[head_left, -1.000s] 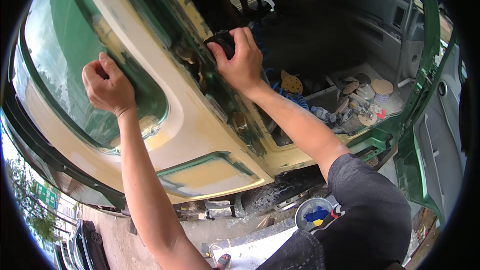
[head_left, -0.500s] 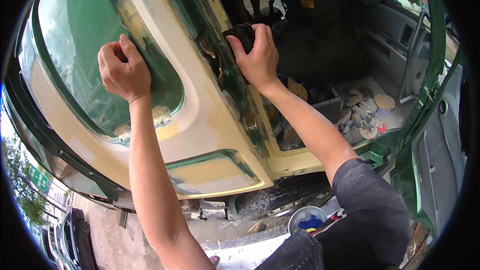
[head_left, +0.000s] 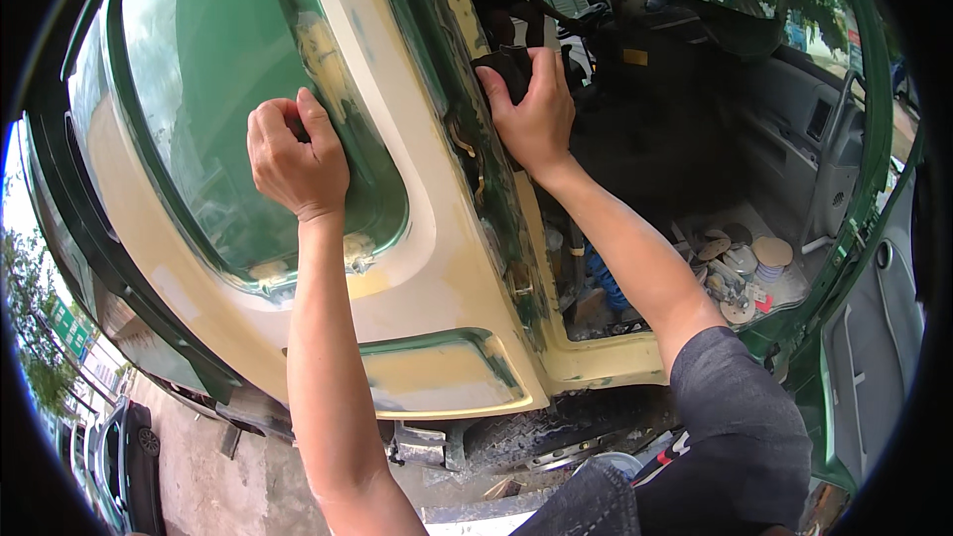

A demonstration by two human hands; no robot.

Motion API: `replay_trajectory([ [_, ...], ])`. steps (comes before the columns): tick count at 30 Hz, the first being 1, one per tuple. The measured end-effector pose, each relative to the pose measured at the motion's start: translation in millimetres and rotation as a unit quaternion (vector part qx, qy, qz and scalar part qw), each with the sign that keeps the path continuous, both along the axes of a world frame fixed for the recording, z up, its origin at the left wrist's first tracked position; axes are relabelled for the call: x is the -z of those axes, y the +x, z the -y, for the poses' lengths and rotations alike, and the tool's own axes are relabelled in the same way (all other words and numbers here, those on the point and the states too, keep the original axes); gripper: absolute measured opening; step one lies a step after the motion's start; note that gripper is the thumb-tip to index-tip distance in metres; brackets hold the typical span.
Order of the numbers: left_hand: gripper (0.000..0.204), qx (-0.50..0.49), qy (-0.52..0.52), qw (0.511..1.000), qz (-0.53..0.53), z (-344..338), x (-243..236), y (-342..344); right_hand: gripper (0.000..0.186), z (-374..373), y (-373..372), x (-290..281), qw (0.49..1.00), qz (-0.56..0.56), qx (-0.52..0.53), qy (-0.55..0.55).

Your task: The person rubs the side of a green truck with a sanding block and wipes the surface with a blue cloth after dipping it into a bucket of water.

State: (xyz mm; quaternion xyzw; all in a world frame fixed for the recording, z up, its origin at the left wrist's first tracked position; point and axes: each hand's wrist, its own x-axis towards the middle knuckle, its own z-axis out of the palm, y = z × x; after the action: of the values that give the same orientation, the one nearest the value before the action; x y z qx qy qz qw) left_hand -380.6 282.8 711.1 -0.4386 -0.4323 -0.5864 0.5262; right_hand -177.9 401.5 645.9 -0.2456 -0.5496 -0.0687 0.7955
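Observation:
My right hand [head_left: 536,119] grips a dark block or folded pad [head_left: 504,67], held at the green, scraped door pillar [head_left: 437,69]; its exact kind I cannot make out. My left hand [head_left: 298,157] is closed, its fingers curled under beside the thumb, in front of the green recessed panel [head_left: 223,69]. Whatever it may hold is hidden by the fingers. Around that recess runs the vehicle's cream body panel [head_left: 422,228], patched with yellowish filler along the recess edge.
Right of the pillar the cab stands open, with sanding discs [head_left: 771,251] and small tools heaped on its floor. A grey-lined green door [head_left: 874,337] is swung out at the right. Below sits a bucket [head_left: 620,464]. A dark car [head_left: 124,467] is parked lower left.
The view has shifted, so the vehicle and both hands appear farther right and slightly lower. Both hands keep much the same grip. The bucket is now mostly covered by my clothing.

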Motion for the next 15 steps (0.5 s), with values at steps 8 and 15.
replay_trajectory([
  [8,0.029,0.023,0.006,1.0,-0.011,-6,2,10,0.059,-23,1,-178,0.997,0.002,0.072,0.028],
  [15,0.026,0.012,0.002,1.0,-0.025,7,-2,0,0.056,-16,-6,-152,0.996,0.009,0.072,0.047],
])
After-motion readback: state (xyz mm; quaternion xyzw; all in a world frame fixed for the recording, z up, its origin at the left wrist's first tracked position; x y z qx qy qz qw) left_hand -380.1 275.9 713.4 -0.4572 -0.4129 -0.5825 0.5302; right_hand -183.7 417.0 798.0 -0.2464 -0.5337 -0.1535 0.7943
